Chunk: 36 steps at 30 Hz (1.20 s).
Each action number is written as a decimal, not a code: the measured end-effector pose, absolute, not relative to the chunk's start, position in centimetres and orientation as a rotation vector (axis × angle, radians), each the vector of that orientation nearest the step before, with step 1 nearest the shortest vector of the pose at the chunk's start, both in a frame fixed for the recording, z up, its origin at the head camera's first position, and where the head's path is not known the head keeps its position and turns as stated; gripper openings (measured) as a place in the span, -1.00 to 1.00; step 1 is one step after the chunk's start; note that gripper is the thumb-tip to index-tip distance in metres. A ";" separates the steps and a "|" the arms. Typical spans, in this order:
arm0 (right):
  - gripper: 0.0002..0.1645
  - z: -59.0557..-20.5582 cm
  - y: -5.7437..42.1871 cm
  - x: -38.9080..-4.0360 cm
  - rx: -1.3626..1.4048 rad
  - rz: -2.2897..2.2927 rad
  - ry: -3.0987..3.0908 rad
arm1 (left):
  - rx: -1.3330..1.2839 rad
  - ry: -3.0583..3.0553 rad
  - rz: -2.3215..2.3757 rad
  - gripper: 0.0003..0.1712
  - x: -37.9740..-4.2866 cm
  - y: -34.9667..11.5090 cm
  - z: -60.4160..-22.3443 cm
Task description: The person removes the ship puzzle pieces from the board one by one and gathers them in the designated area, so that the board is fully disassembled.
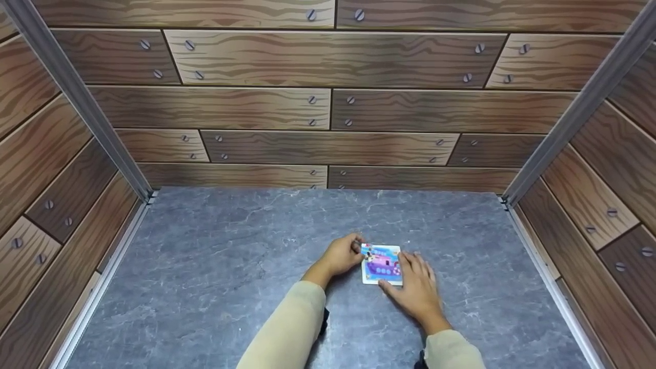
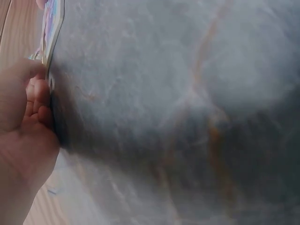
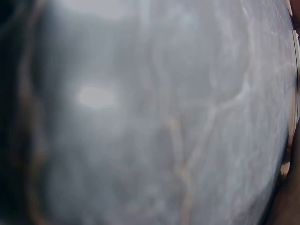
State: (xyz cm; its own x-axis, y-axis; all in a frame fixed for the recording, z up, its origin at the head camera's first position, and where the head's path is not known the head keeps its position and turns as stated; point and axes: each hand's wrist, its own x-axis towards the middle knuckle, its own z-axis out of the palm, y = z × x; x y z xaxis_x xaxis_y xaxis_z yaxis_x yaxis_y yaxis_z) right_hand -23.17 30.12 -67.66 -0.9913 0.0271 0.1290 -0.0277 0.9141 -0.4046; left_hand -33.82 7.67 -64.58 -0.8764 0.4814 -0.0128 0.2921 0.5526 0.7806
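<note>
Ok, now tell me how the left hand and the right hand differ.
The left hand has its fingers curled; the right hand has its fingers mostly straight.
The left hand is at the left edge of the picture board, while the right hand lies along its right edge, its thumb at the lower edge.
Both touch the board, and both come from pale sleeves.

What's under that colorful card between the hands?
Grey table shows around the card, but the area directly beneath is covered, so I can't tell what's there.
</note>
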 end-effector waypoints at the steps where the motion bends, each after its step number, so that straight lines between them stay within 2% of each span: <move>1: 0.24 -67.7 30.1 -23.2 0.003 0.626 -2.943 | 0.635 2.556 1.248 -0.67 -33.8 7.6 -64.7; 10: 0.24 -68.0 30.1 -23.1 0.015 0.610 -2.941 | 0.591 2.532 1.354 -0.63 -33.0 5.4 -64.7; 15: 0.26 -67.9 30.1 -23.0 0.021 0.615 -2.954 | 0.588 2.538 1.446 -0.63 -32.8 2.3 -65.0; 23: 0.27 -67.7 30.3 -23.1 0.034 0.637 -2.953 | 0.599 2.736 1.319 -0.61 -33.1 -3.6 -64.7; 36: 0.31 -67.8 30.3 -23.3 0.022 0.667 -2.963 | 0.260 2.875 1.250 -0.60 -33.5 -12.6 -65.6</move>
